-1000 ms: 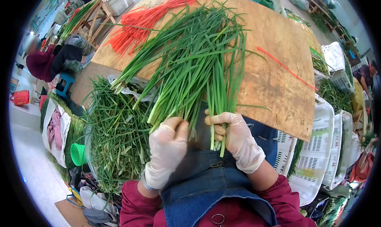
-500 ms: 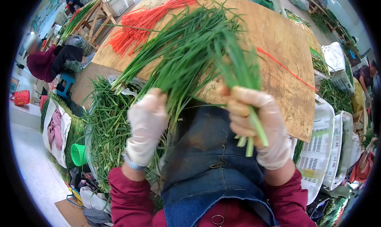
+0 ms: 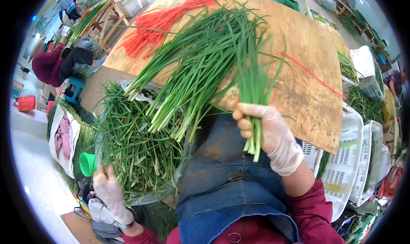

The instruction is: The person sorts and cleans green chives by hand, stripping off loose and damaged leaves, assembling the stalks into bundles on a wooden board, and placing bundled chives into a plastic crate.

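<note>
My gloved right hand [image 3: 271,131] is wrapped round a small bunch of green stalks [image 3: 253,81], the pale cut ends poking out below the fist and the leaves pointing up over the board. My gloved left hand [image 3: 110,188] is low on the left, beside the heap of loose leaves [image 3: 145,146]; its fingers are partly blurred, and I cannot make out anything between them. A larger pile of green stalks [image 3: 196,64] lies on the wooden board [image 3: 307,86], with pale ends hanging over the near edge.
Red ties [image 3: 158,24] lie at the board's back left; a single red strip [image 3: 314,75] lies at the right. A green cup [image 3: 87,164] stands left of the heap. White crates [image 3: 341,158] are at the right. A seated person [image 3: 49,67] is at the left.
My left hand has moved away from the stalk pile, down and to the left. My right hand still holds its bunch, now more upright and slightly further left.
</note>
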Demonstrator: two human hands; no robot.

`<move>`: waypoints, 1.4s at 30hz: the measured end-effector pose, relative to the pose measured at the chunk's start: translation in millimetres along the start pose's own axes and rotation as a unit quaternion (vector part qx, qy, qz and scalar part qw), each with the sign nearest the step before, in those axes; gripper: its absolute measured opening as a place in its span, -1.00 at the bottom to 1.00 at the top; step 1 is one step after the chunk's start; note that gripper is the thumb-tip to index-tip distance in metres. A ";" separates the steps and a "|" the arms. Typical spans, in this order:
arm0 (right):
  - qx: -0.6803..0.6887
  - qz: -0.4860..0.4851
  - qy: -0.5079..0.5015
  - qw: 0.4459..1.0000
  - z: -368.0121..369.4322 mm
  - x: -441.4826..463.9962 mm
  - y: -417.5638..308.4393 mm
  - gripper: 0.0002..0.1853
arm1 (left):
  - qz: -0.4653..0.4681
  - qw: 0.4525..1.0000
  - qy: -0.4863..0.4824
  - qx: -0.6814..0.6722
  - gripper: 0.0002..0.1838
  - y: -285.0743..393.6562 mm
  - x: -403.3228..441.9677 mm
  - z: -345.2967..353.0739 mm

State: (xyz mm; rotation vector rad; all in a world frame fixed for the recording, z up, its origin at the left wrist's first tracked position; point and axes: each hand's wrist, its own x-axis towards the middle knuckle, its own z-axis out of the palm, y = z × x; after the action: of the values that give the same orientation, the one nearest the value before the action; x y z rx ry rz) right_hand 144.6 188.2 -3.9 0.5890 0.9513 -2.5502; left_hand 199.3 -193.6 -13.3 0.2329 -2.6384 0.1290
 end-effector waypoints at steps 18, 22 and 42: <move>-0.089 -0.067 0.066 0.992 39.5 -0.8 29.3 -0.83 | 0.151 0.885 -0.014 -0.441 -0.83 173.9 28.5 -7.1; -0.090 -0.073 0.066 0.991 44.3 5.9 37.0 -0.84 | 0.231 0.874 0.012 -0.428 -0.74 185.6 13.3 -15.8; -0.096 -0.047 0.068 0.992 17.5 1.0 43.4 -0.81 | -0.202 0.504 -0.516 -0.663 -0.81 186.9 23.5 -10.9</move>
State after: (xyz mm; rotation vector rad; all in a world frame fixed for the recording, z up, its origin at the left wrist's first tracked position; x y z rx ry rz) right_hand 159.2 145.3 -15.4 0.6810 1.2833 -2.4862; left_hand 148.9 -12.2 -1.8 0.4017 -2.4819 -2.8124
